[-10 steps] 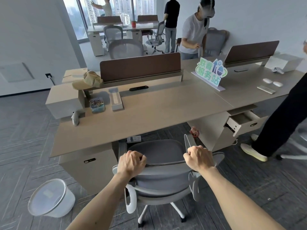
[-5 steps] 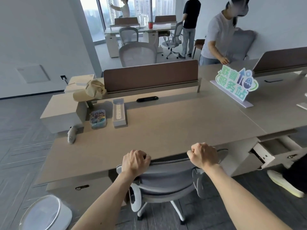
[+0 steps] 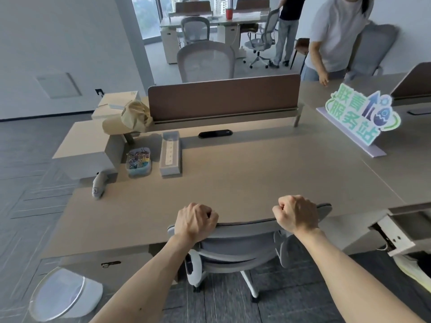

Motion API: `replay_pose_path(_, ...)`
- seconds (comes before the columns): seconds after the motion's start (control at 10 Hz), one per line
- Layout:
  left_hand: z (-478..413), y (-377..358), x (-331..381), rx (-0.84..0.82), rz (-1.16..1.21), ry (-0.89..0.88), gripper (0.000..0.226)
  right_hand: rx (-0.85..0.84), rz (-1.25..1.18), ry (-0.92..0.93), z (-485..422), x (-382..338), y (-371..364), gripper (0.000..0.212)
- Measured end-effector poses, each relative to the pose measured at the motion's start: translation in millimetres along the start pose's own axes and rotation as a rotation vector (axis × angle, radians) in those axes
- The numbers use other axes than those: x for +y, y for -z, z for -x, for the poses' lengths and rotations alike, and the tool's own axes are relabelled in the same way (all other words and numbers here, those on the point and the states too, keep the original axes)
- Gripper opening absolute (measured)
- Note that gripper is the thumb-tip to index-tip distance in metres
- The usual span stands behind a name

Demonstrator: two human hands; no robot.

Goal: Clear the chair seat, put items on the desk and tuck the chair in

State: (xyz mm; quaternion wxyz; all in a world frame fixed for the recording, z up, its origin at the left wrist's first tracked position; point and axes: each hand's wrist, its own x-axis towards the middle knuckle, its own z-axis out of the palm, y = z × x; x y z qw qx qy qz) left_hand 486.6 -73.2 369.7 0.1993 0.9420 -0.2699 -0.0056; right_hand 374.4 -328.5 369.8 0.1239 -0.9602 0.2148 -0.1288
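Observation:
The grey office chair (image 3: 235,250) stands with its seat hidden under the beige desk (image 3: 245,183); only its backrest, armrests and base show. My left hand (image 3: 194,221) grips the left part of the backrest's top edge, and my right hand (image 3: 295,212) grips the right part. On the desk's left side lie a clear box of coloured clips (image 3: 138,162), a boxed power strip (image 3: 170,153) and a small grey stuffed toy (image 3: 98,185). A tan cap (image 3: 130,117) hangs on the brown divider's left end.
A white bin with a clear lid (image 3: 63,293) stands on the floor at the lower left. An open drawer (image 3: 401,231) sticks out at the right, with a shoe (image 3: 412,266) below it. A green sign (image 3: 360,117) stands at the right. Two people stand beyond the desk.
The chair has rolled forward under the desk with both hands on its backrest; the seat, visible before, is now hidden. My view has moved closer to the desk.

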Motion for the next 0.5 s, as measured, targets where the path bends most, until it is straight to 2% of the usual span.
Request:
replay_pose_path(0.2,2,2,4,-0.007,0.011,0.019,0.036,-0.006,0.014,0.004,-1,2,0,0.033)
replay_pose_path(0.3,7,8,10,-0.029,0.02,0.069,0.035,-0.091,0.047,0.015,0,0,5,0.03)
replay_pose_path(0.4,12,29,13,-0.174,0.047,0.133,0.047,-0.249,0.075,-0.049,-3,-15,20,0.029)
replay_pose_path(0.5,28,58,12,-0.409,0.184,0.142,0.058,-0.44,0.048,-0.028,-4,-45,45,0.032)
